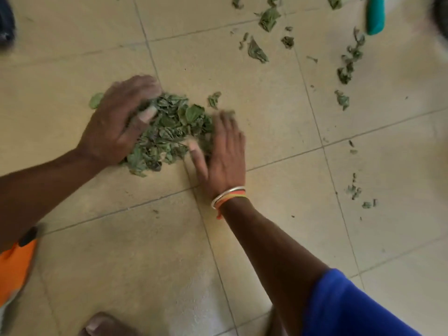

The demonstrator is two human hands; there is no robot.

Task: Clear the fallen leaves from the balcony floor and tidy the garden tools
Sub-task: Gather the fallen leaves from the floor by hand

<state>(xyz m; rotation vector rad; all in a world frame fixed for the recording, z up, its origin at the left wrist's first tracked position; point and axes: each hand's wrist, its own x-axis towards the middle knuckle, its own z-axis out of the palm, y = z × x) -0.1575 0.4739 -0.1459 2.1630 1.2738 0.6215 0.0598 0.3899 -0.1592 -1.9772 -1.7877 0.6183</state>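
A heap of green fallen leaves (169, 132) lies on the beige tiled floor (266, 112). My left hand (118, 122) presses against the heap's left side, fingers cupped over the leaves. My right hand (223, 151) lies flat against the heap's right side, fingers straight, with bangles on the wrist. Loose leaves (266, 19) are scattered further back, and a leafy sprig (350, 59) lies to the right. A teal tool handle (375, 15) shows at the top right edge.
Small leaf bits (354, 190) dot the tiles at the right. An orange object (14, 265) sits at the lower left edge. A foot (106, 323) shows at the bottom. A dark shape (6, 20) is at the top left corner.
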